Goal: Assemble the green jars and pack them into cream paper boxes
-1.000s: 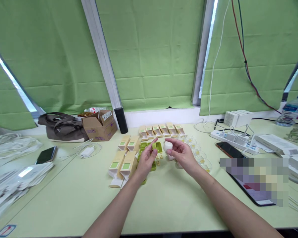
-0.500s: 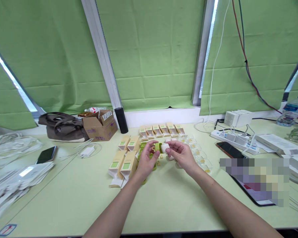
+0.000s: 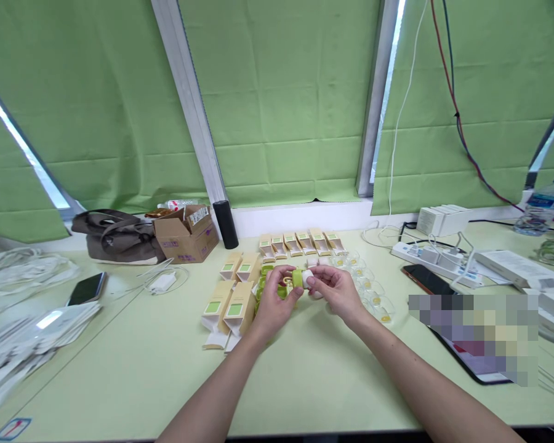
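Over the pale green table [image 3: 133, 369], a gap has closed — the left hand [image 3: 276, 300] fingertip-pinches a green case [image 3: 298, 279], the right hand [image 3: 340, 294] a white piece [image 3: 307, 279] now meeting it — so both are handled together, between yellow boxes [image 3: 239, 301] and clear shells [image 3: 372, 288].

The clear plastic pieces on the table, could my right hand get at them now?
Probably yes: the clear plastic pieces lie just beside your right hand with nothing visible between, though it holds a white piece you'd likely release first.
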### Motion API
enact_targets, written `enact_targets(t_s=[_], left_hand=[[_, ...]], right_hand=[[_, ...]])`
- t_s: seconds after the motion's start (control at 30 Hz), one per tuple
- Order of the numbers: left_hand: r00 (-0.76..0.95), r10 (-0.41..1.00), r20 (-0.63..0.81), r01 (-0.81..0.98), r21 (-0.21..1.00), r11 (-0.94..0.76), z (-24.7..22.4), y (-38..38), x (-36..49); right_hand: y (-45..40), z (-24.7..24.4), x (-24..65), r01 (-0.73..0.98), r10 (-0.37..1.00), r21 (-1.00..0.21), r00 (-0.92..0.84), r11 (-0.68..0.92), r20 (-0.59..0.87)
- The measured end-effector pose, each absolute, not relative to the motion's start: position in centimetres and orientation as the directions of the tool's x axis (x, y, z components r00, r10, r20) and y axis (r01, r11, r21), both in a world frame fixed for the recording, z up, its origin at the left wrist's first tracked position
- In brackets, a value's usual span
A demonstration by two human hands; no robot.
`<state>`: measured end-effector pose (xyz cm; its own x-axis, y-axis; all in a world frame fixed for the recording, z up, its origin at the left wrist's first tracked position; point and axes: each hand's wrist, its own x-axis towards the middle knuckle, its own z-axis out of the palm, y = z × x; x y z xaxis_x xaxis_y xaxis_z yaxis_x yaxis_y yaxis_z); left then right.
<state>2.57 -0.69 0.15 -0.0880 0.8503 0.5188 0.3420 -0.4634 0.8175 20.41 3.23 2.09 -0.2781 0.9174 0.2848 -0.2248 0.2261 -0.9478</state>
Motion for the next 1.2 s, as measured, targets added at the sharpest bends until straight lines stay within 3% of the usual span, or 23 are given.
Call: enact_targets(t_s=[0.6,1.2], left_hand=[[-0.113,0.865,0.489,0.331,0.839,-0.432,0.4,-0.9,2.9],[-0.045,0.78,0.625,0.543,0.67,-0.506,0.7,-1.7,3.3]], right_hand=[[3.3,2.0,20.7,-0.221,0.907,-0.941,-0.283,0.256,0.313],[2.6,1.5,19.4,-0.273,0.925,-0.934,-0.235,0.231,0.297]])
